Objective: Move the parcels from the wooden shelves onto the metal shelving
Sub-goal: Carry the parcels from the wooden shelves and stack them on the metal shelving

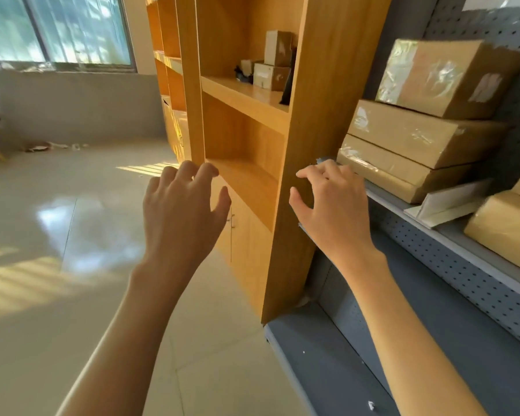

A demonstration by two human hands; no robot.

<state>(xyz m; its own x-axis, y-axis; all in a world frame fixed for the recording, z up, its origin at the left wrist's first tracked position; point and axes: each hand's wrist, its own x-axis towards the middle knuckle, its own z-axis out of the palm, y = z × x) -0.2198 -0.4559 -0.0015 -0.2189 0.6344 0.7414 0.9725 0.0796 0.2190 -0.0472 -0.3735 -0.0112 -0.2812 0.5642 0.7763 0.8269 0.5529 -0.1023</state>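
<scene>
Both hands raised, empty, before wooden shelves (243,97) and grey metal shelving (451,235).

Left hand (182,205) and right hand (332,202): fingers loosely spread, holding nothing. Small parcels (272,66) at the back right corner of a wooden shelf; three stacked taped cartons (418,136) at the metal shelf's left end. Sunlit pale tiled floor (72,235), window (57,28) beyond.

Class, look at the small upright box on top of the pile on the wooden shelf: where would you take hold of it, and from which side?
Grip the upright box by its two vertical side faces, coming in from the open shelf front. It stands taller than wide atop a lower box, so its sides look free. Either empty hand, left hand or right hand, could probably manage it.
</scene>
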